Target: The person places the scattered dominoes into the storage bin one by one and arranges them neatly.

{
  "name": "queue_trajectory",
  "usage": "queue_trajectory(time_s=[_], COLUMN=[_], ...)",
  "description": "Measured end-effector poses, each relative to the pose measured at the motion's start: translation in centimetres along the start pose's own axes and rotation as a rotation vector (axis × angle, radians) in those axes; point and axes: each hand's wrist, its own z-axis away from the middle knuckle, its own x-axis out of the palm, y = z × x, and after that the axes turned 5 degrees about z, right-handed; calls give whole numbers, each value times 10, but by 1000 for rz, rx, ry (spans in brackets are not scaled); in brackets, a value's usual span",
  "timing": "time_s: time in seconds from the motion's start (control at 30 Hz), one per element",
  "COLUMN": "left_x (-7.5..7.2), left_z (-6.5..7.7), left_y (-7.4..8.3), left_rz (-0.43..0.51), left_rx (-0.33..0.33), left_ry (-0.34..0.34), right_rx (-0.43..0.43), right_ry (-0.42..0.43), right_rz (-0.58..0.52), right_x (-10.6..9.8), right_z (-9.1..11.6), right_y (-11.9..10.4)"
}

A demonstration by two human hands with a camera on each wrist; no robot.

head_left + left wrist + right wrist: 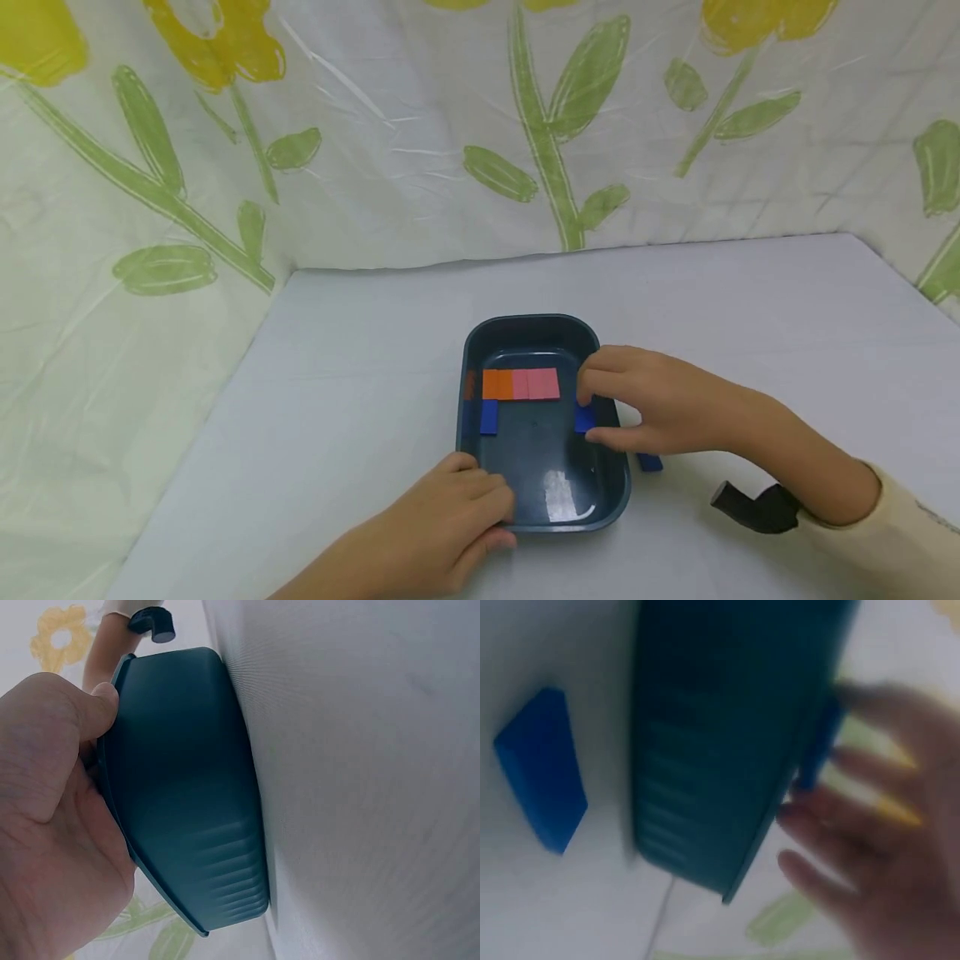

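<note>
A dark teal plastic tub [536,479] stands on the table. My left hand [450,517] grips its near-left rim; in the left wrist view the thumb [107,696] lies over the tub's edge. At the tub's right rim, my right hand [667,400] pinches a blue block [584,418] between thumb and fingers, and that block also shows blurred in the right wrist view. Inside the tub, orange blocks [497,384] and pink blocks [536,384] form a row. Another blue block [489,417] touches the row's left end on the near side.
One more blue block [544,769] lies on the white table [360,375] just right of the tub, partly hidden by it in the head view. A black curved device [757,507] sits at the right wrist. A flower-patterned curtain [420,167] borders the table's back and left.
</note>
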Motion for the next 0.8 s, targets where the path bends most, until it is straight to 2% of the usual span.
queue_trajectory(time_s=[0.13, 0.37, 0.63, 0.8], left_x=[0, 0, 0, 0], left_z=[0, 0, 0, 0], left_y=[0, 0, 0, 0], left_rz=[-1, -1, -18, 10], left_rx=[11, 7, 42, 8], left_ry=[5, -5, 29, 3], right_rx=[-29, -82, -111, -102], right_ry=[-68, -142, -247, -276], right_rz=[46, 54, 140, 178], right_x=[8, 23, 44, 55], right_z=[-13, -36, -56, -62], right_y=[-1, -3, -14, -19])
